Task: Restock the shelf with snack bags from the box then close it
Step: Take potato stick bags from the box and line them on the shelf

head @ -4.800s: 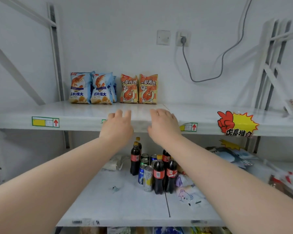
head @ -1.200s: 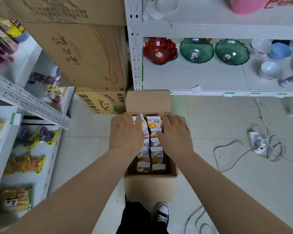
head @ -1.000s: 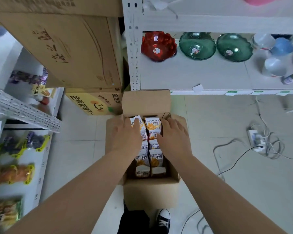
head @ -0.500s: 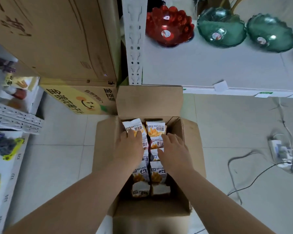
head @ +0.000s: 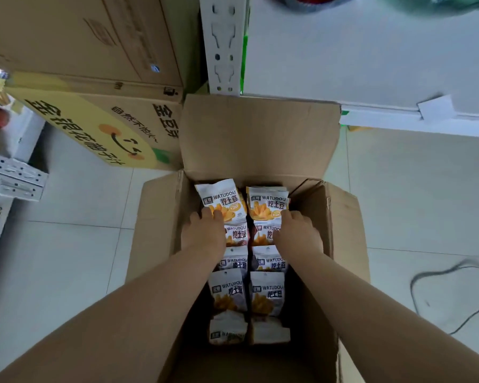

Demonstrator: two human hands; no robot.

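Cardboard box [head: 260,139] flaps were spread open. The left hand [head: 203,234] and right hand [head: 299,234] were laid on the far bags [head: 221,195]; whether these were grasped could not be told.

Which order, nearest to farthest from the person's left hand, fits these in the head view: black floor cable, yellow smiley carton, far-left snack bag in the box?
1. Far-left snack bag, at the far end of the box, touched by fingertips of the left hand.
2. Yellow smiley carton, on the floor, beyond the box to the left.
3. Black floor cable, far off to the right.
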